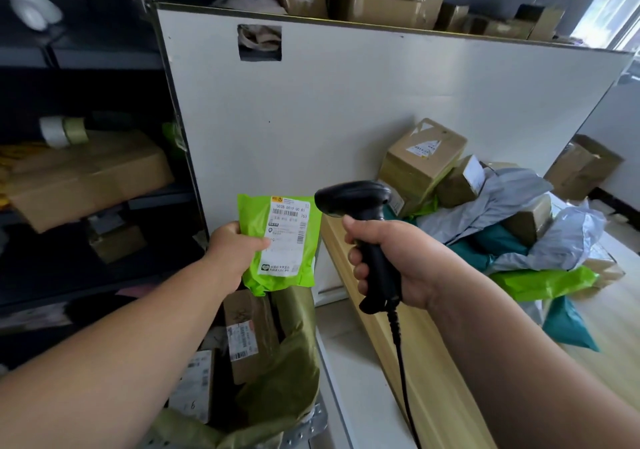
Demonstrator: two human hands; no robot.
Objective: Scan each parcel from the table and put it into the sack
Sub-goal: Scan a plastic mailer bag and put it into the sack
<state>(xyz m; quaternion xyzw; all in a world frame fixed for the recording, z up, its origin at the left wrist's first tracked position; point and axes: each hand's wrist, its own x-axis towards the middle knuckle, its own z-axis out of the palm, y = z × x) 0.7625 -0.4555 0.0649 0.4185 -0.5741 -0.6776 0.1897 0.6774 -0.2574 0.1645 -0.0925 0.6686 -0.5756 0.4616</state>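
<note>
Our left hand [232,245] grips a green parcel [281,241] over the sack [291,372]; our right hand [391,261] grips the scanner [360,206]. Some boxes are already inside; many parcels [485,213] wait on the table [408,362].

A single view is given, taken from a wide-angle camera worn on the head and aimed forward and down. Both forearms are seen reaching away from the lens, the left hand [232,248] and right hand [391,258] being caught near mid-frame at close range. The sack [287,362] is looked into from above at the lower edge, the table [398,344] runs off to the right, and straight lines are bent toward the borders.
</note>
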